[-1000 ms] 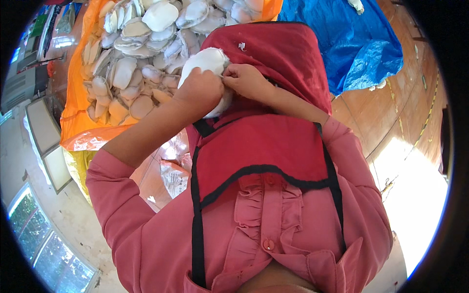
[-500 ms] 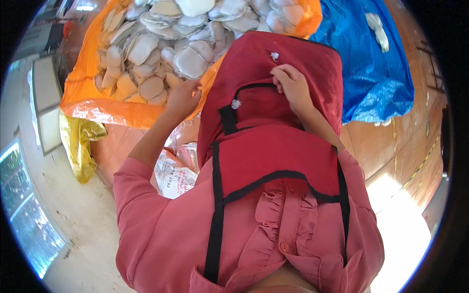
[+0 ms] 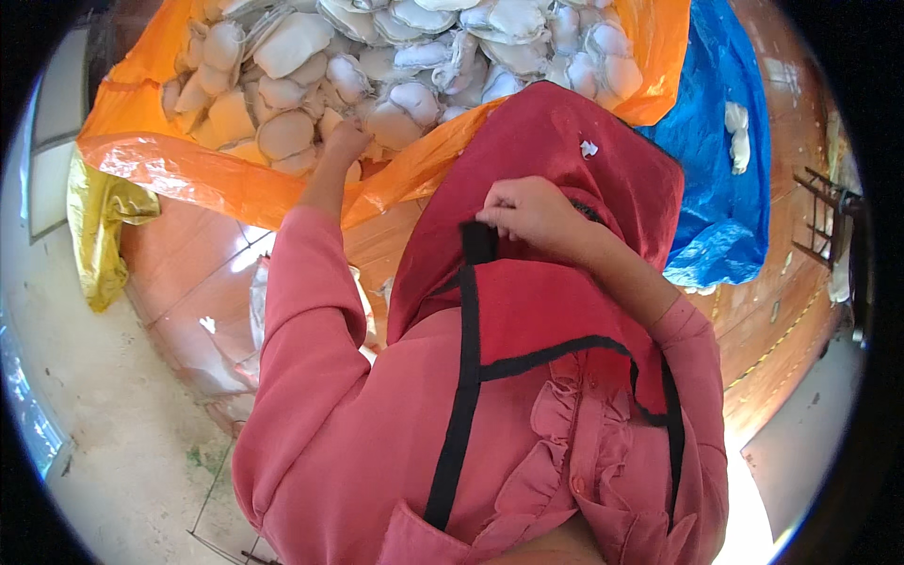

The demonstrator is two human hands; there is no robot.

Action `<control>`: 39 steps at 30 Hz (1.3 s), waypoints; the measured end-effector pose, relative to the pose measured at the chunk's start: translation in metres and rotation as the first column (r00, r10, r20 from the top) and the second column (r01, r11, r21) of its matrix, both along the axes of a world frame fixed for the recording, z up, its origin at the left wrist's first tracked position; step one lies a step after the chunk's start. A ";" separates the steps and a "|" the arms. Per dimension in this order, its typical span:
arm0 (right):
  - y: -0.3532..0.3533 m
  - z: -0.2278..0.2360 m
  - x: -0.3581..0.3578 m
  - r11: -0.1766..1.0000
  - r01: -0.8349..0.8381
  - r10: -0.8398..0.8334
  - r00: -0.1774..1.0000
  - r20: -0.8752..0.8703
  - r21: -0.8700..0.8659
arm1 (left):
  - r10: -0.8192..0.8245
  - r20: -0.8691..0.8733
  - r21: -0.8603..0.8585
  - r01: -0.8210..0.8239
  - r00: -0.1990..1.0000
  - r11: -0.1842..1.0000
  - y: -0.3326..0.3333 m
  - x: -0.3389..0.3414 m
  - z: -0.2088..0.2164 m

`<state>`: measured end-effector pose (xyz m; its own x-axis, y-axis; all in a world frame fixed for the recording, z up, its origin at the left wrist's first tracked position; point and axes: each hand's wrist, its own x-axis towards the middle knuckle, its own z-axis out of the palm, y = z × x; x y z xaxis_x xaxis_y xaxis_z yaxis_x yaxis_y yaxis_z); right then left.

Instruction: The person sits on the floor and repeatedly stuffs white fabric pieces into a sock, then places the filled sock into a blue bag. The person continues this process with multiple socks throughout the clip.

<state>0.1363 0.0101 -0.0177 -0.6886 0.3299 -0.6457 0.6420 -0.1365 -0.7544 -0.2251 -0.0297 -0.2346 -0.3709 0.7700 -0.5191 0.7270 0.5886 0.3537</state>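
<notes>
My left hand (image 3: 347, 141) reaches to the near edge of a heap of pale, rounded padded pieces (image 3: 284, 137). Its fingers are partly hidden among them, so I cannot tell whether it grips one. Over my lap, my right hand (image 3: 532, 212) is closed, thumb and fingertips drawn together; what is in them, if anything, does not show. Beneath it lies the red apron (image 3: 565, 292) with black edging, and a black strap end (image 3: 478, 242) sits just below the fingertips. A small white tuft (image 3: 589, 149) clings to the red cloth farther off.
The heap lies on an orange plastic sheet (image 3: 188, 174). A blue sheet (image 3: 720, 202) with a white bundle (image 3: 737, 137) on it is at the right. At the left hangs a yellow sack (image 3: 99, 235). White scraps lie on the tiled floor (image 3: 179, 254).
My left hand has moved forward to the heap. My right hand has come back and left over the apron, toward the strap end. The view has shifted with my body.
</notes>
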 end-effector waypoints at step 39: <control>0.051 0.037 0.007 0.723 0.238 0.051 0.918 -0.394 0.649 | -0.556 -0.629 0.653 0.757 0.543 -0.001 -0.034 0.158 0.267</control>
